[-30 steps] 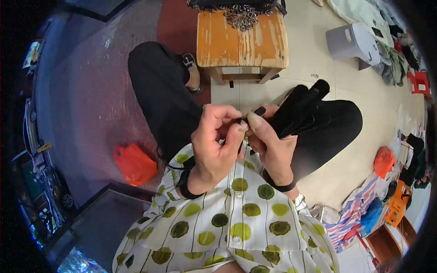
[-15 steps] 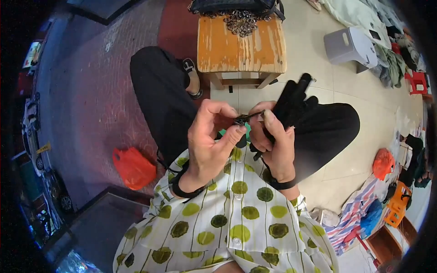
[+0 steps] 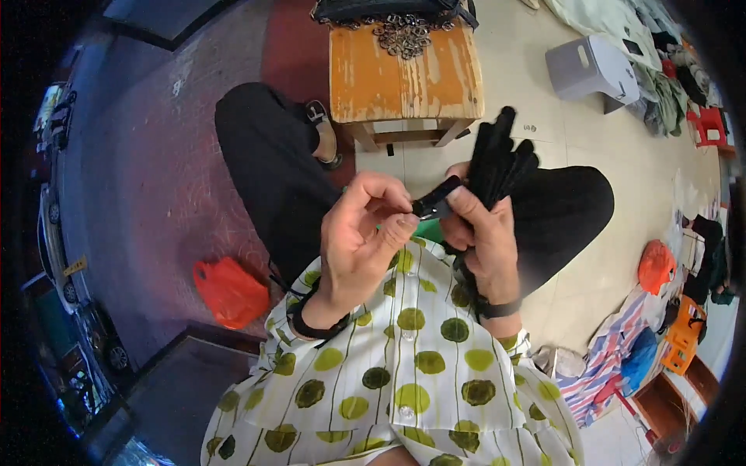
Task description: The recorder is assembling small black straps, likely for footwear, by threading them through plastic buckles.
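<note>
The left hand (image 3: 353,237) pinches a small buckle (image 3: 423,210), which could slip if the right hand (image 3: 491,239), clutching black straps (image 3: 497,161), tugs too hard.

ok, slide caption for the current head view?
Left hand pinches the end of a black strap, right hand grips a bundle of black straps, facing a worn wooden stool with piled metal rings.

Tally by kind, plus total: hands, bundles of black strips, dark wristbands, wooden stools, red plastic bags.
Hands, left hand and right hand: 2
Bundle of black strips: 1
Dark wristbands, left and right: 2
Wooden stool: 1
Red plastic bags, left and right: 2
Total: 8
</note>
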Motion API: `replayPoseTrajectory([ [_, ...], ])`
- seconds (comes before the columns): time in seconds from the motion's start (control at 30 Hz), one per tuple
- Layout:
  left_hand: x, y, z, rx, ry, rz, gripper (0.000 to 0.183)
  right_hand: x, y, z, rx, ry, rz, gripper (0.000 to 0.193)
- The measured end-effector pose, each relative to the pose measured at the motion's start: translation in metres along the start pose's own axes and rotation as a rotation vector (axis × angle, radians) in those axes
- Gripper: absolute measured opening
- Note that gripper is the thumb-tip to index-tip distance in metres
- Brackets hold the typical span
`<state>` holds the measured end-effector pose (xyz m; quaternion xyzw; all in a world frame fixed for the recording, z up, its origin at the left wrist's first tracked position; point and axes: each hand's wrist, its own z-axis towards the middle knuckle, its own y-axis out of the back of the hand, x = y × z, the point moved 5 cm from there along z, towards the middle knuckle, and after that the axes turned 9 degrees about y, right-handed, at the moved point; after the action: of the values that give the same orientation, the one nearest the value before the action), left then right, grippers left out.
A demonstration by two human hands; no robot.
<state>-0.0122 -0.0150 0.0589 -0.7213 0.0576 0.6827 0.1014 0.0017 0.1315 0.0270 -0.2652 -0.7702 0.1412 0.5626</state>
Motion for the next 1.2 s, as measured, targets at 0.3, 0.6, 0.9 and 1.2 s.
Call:
replayPoseTrajectory([
  [0.3,0.007,-0.005,0.0,0.025,0.111,-0.224,0.024,-0.007,-0.002,-0.001,-0.02,-0.134,0.182,0.02],
  [0.6,0.023,-0.02,-0.006,0.37,0.602,-0.408,0.027,0.004,-0.006,0.004,-0.028,0.163,-0.13,0.015],
  [0.9,0.018,-0.008,0.0,0.123,0.329,-0.148,0.02,-0.006,-0.002,0.007,0.107,-0.055,0.089,0.023],
  [1.2,0.016,-0.011,-0.002,0.175,0.388,-0.116,0.021,-0.005,-0.002,0.0,0.069,-0.037,0.264,0.022],
])
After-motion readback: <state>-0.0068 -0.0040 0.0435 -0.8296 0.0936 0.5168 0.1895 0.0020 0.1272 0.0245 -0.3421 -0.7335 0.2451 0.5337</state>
